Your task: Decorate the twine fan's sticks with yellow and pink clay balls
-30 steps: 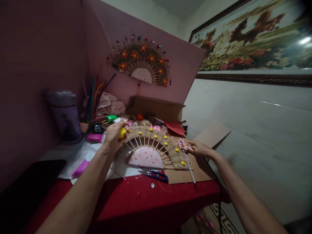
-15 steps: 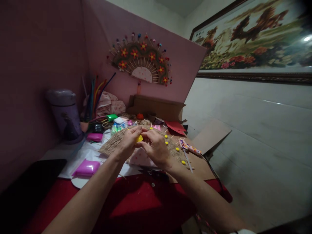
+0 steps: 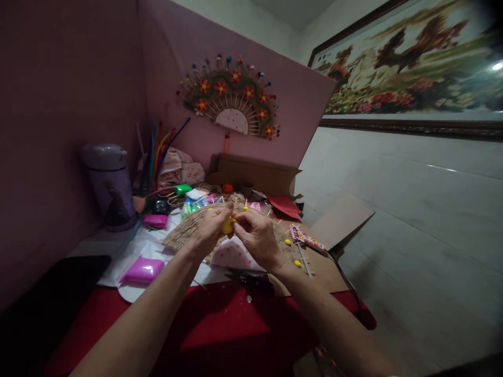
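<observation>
A lump of yellow clay (image 3: 228,225) is between my two hands, above a fan-shaped piece wound with brown twine (image 3: 184,230). My left hand (image 3: 210,226) grips the lump with thumb and fingers. The fingertips of my right hand (image 3: 257,238) are pinched at the lump's right side. Small yellow clay dots (image 3: 297,263) sit along the twine fan, and thin sticks poke out at its edge. Below my hands lies the fan's white base with red dots (image 3: 233,254).
Pink clay packs (image 3: 143,269) lie at the left near a purple flask (image 3: 110,188). Dark scissors (image 3: 251,280) rest at the front edge of the red cloth (image 3: 220,324). Cardboard (image 3: 255,175) stands behind. A decorated fan (image 3: 231,99) hangs on the pink board.
My right fingertips have closed in on the yellow lump, which shows more between my hands. The whole view has shifted slightly.
</observation>
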